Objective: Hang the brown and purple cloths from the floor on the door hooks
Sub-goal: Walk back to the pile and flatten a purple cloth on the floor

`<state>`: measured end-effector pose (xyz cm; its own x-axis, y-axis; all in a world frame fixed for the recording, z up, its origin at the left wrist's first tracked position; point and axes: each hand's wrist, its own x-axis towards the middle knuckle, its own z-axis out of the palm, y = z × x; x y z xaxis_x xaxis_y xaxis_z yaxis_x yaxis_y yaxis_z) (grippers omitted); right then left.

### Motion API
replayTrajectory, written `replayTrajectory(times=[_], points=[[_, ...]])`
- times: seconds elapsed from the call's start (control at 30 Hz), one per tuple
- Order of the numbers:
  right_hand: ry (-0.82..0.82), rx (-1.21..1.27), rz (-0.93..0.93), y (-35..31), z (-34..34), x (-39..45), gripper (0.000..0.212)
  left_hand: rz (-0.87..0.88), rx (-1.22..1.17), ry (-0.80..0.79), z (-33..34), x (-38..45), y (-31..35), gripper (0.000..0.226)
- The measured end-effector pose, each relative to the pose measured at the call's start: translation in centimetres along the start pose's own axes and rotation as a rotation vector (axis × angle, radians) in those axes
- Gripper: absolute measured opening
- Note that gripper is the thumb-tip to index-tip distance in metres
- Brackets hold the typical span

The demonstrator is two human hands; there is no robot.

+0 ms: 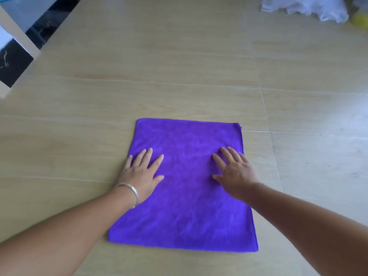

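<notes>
The purple cloth [185,206] lies spread flat on the pale wood-look floor [159,66], roughly square. My left hand [142,173], with a silver bangle at the wrist, rests flat on the cloth's left side, fingers straight and spread. My right hand [236,170] lies flat on its right side, fingers also straight. Neither hand grips the fabric. The brown cloth, the door and its hooks are out of view.
A white frame with dark panels [18,56] stands at the upper left. A crumpled white plastic bag [306,6] and a yellow object [360,19] lie at the top right. Bare floor surrounds the cloth.
</notes>
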<state>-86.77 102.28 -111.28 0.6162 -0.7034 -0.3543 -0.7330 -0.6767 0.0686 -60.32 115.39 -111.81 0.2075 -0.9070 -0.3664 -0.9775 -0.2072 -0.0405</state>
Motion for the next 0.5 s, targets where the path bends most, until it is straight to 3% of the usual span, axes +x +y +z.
replayTrajectory(times=[0.13, 0.33, 0.5], points=[[0.024, 0.047, -0.168, -1.3, 0.6, -4.0, 0.073, 0.079, -0.062, -0.004, 0.3, -2.2, 0.9, 0.065], [0.106, -0.012, -0.470, -2.1, 3.9, -11.4, 0.086, 0.342, 0.048, 0.102, 3.7, -10.3, -2.3, 0.077], [0.069, -0.087, -0.524, -2.2, 4.9, -12.5, 0.095, 0.464, 0.123, 0.085, 5.1, -13.1, -4.3, 0.091]])
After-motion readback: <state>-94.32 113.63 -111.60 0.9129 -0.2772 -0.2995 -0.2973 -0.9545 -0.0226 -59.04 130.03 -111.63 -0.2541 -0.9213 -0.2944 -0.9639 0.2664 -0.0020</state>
